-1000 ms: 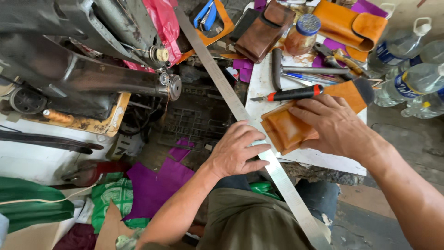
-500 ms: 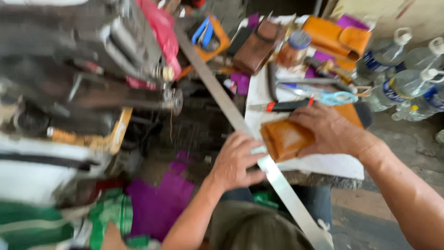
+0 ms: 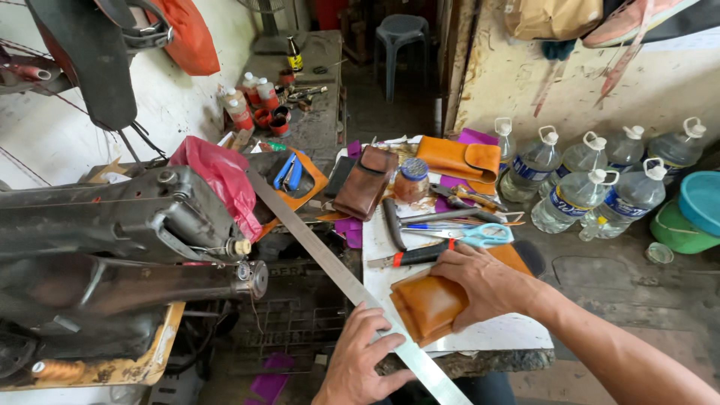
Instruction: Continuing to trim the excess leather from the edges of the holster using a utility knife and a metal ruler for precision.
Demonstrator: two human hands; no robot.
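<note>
My right hand [image 3: 486,283] lies flat on a folded tan leather piece [image 3: 429,306] at the near edge of a white work board [image 3: 382,247]. Palm down, my left hand [image 3: 365,360] presses on a long steel ruler [image 3: 330,266] that runs diagonally from the board's near corner up toward a red cloth [image 3: 221,180]. Just beyond my right hand lie a black and red handled knife [image 3: 411,256] and blue-handled scissors [image 3: 480,235].
A dark sewing machine [image 3: 120,247] fills the left. On the board sit a brown leather pouch [image 3: 365,182], an orange leather pouch [image 3: 459,157], a small jar [image 3: 411,178] and tools. Several water bottles [image 3: 585,180] and coloured basins [image 3: 694,214] stand on the floor at right.
The view has tilted up, showing more of the room beyond the board. Both hands stay on the ruler and the leather piece.
</note>
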